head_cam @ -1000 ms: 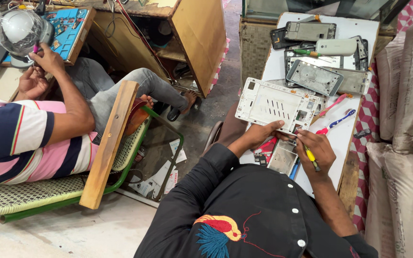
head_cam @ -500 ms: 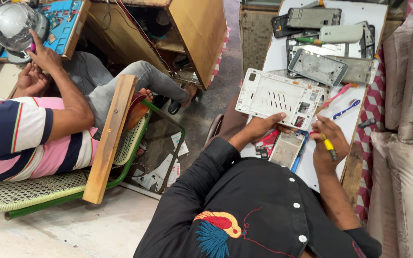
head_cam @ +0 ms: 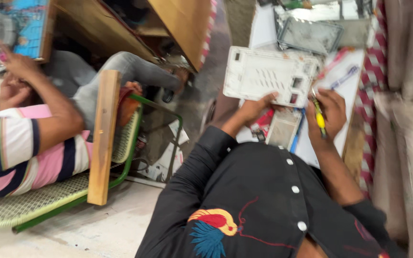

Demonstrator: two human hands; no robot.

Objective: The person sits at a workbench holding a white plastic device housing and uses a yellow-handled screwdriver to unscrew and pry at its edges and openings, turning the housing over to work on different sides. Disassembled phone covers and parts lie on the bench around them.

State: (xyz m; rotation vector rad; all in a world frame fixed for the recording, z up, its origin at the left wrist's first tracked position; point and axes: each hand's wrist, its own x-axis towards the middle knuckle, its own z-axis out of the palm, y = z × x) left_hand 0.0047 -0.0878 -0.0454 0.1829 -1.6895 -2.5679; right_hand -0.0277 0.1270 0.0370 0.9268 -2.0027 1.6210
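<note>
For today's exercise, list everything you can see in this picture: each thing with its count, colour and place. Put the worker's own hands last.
White panel: one, white, on the worktable, its near edge under the left hand.
Screwdriver: one, yellow handle, in the right hand.
Grey framed panel: one, grey, beyond the white panel.
Small grey plate: one, grey, between the hands.
Worktable: one, white top.
Chair: one, green frame, left of the worker.
Wooden plank: one, light brown, standing against the chair.
Co-worker's striped shirt: one, pink, white and navy, far left.
Left hand: on the white panel's edge.
Right hand: gripping the screwdriver.
</note>
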